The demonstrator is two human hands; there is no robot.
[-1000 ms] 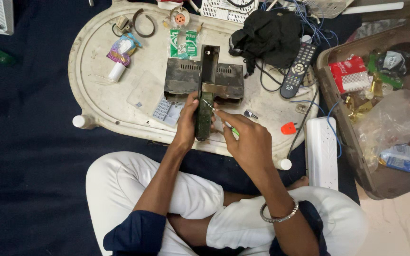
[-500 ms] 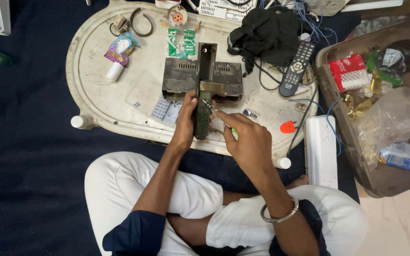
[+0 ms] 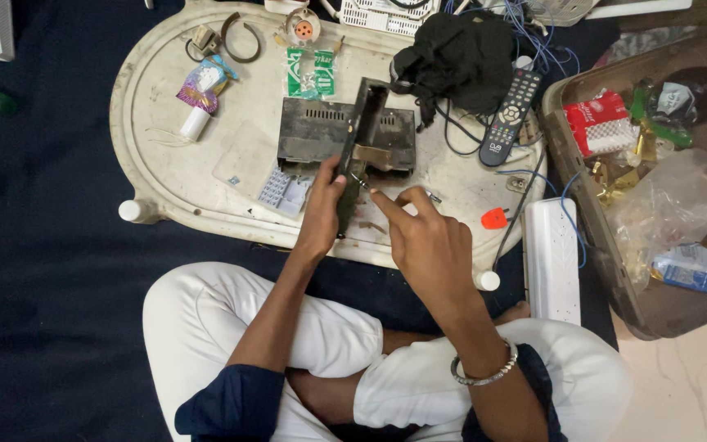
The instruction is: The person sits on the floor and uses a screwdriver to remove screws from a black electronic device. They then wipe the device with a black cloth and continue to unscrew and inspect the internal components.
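Observation:
My left hand [image 3: 321, 209] grips the lower end of a long dark circuit board [image 3: 359, 135] that stands on edge on the white oval tray [image 3: 149, 106]. The board leans across a dark, rusty metal box [image 3: 312, 135]. My right hand [image 3: 427, 237] is closed round a thin metal tool [image 3: 359, 180]. Its tip touches the board just above my left thumb, and its handle is hidden under my fingers. Both forearms reach out over my crossed legs in white trousers.
On the tray lie a small grey keypad [image 3: 284, 192], a green packet [image 3: 310, 72], a black cloth [image 3: 460, 57], a remote control [image 3: 509, 119] and an orange plug part [image 3: 493, 218]. A white power strip [image 3: 551, 258] and a brown bin [image 3: 583, 205] of wrappers sit to the right.
My right hand has slid up and left toward the board, so the tool's green handle end is now covered by my fingers. My left hand keeps the same hold.

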